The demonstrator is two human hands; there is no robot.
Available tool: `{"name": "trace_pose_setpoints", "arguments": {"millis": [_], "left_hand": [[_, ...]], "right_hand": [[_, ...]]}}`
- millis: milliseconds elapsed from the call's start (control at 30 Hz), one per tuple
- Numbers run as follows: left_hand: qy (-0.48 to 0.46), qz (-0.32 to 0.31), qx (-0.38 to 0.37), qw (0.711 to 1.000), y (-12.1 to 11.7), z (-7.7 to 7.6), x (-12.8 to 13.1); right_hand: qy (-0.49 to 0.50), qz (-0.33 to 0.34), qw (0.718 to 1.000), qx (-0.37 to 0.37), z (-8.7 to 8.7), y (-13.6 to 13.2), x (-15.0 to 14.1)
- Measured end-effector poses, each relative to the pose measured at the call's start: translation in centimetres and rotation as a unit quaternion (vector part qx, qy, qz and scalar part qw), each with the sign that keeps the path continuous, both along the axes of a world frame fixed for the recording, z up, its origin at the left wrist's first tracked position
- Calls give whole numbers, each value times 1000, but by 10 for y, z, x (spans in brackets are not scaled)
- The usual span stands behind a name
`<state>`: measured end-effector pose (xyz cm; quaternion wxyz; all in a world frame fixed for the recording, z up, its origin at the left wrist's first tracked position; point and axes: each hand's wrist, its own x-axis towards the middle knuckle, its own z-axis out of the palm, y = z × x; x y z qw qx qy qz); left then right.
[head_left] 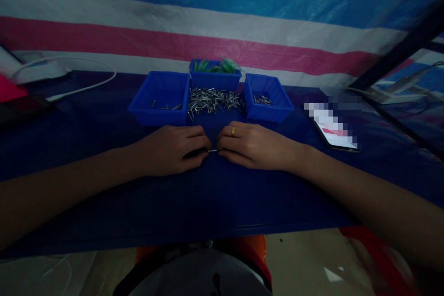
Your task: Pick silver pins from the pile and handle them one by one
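My left hand and my right hand rest close together on the dark blue table, fingertips meeting. Between them they pinch a thin metal pin; the left fingers also seem to hold a small dark part at its end. A gold ring shows on my right hand. Just behind the hands lies a heap of loose metal pins. A blue bin on the left holds a few pins, a blue bin on the right holds a small cluster.
A third blue bin with green pieces stands at the back. A phone lies face up to the right. A white cable and dim objects sit far left. A striped tarp hangs behind. A dark metal frame crosses the right side.
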<state>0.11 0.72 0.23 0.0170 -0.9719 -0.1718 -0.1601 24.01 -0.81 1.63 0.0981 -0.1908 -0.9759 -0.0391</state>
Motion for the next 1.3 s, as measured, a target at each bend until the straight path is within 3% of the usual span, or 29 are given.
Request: {"name": "trace_pose_setpoints", "arguments": {"millis": [1300], "left_hand": [[-8,11,-2,1000,-2,2,1]], "right_hand": [[8,-5,1000,-12,2,-1,0]]}}
